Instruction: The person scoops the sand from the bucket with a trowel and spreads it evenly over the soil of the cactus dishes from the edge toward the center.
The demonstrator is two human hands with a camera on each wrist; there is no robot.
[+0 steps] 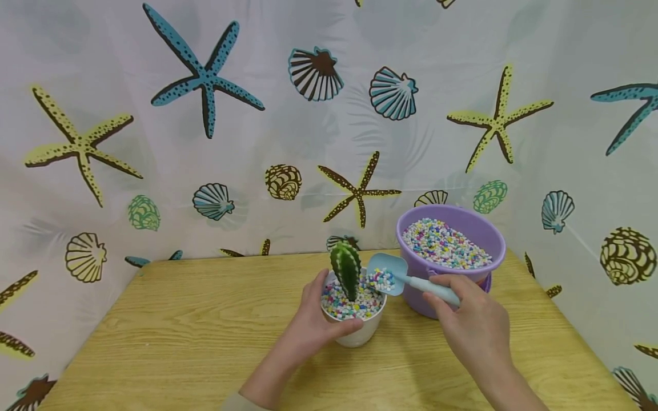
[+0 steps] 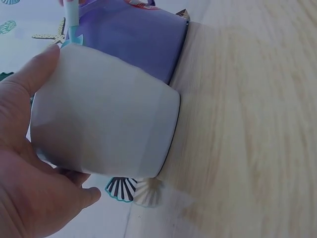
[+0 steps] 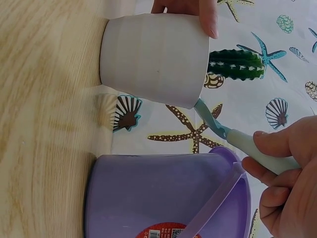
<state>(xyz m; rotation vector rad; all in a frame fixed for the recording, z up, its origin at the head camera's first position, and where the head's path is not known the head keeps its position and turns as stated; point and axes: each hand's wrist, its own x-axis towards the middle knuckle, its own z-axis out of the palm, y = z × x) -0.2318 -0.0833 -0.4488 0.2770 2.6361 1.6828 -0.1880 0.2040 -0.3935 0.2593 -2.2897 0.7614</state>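
A green cactus point(image 1: 346, 270) stands upright in a white pot point(image 1: 360, 332), with multicoloured pebbles point(image 1: 336, 303) around its base. My left hand point(image 1: 315, 321) grips the pot from the left, thumb across the near side by the rim and fingers round the far side. In my right hand point(image 1: 475, 319) is the pale handle of a small blue shovel point(image 1: 398, 254), pinched between thumb and fingers. Some pebbles lie in the shovel's scoop, whose tip is at the pot's right rim. In the right wrist view, the shovel point(image 3: 213, 119) slants from the hand towards the pot point(image 3: 156, 59).
A purple bucket point(image 1: 421, 288) filled with similar pebbles stands just right of the pot, partly behind my right hand. Its handle point(image 3: 213, 201) hangs down the side, near a red label. The wooden table point(image 1: 195, 319) meets a curtain point(image 1: 247, 154) printed with starfish and shells.
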